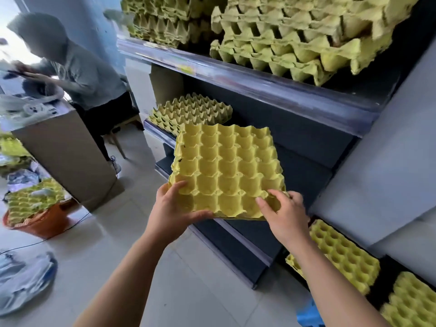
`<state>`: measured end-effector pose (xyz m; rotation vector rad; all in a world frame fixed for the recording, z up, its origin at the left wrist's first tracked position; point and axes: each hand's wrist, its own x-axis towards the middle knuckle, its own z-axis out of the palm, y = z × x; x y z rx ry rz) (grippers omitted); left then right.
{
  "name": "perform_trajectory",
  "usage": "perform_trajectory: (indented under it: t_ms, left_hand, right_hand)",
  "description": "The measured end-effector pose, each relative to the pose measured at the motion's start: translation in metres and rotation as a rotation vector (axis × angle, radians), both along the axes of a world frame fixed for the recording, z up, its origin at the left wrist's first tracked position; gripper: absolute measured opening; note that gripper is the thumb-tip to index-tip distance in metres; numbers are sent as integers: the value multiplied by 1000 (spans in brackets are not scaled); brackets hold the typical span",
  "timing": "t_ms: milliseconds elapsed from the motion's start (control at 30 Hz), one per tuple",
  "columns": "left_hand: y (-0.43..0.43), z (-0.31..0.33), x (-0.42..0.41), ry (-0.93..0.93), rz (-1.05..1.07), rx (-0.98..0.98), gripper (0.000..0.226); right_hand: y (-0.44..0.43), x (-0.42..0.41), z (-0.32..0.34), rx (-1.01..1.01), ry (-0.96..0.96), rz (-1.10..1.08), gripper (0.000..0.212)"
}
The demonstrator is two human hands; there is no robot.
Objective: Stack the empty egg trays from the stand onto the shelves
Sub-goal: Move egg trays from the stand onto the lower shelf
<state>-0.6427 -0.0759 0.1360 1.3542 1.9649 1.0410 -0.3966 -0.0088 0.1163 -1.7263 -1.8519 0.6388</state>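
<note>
Egg tray: cups up, held in air over front edge of dark shelf | Left hand: clamped on near-left corner, thumb on top | Right hand: fingers curled over near-right edge | Room: bare shelf surface behind and right of tray | Tray stack: beyond far edge, apart | Upper shelf lip: well above

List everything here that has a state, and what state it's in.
Egg tray: empty, cups up, held in the air.
Left hand: grips the tray's near left corner.
Right hand: grips its near right corner.
Top shelf stacks: several trays high.
Middle shelf stack: low, top tray empty.
Orange basket: trays piled in it.
</note>
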Motion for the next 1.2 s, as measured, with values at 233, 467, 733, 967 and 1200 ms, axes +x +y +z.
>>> perform_trajectory:
  t_ms: [233,467,733,967,1200]
  left_hand:
    - [75,-4,-86,26,22,6,105]
    - [173,-3,-164,48,47,52,108]
    - [261,-3,-240,14,17,57,117]
    - [342,-18,-321,-2,-110,5,115]
    - [417,-25,-391,-29,-309,-52,117]
  right_hand:
    - [72,-85,1,23,20,1,53]
    - [164,-158,0,48,36,-19,52]
    - [235,-236,-3,24,31,-54,54]
    - [278,-308,-13,-15,14,-139,67]
    - [306,-377,-20,-67,1,-287,74]
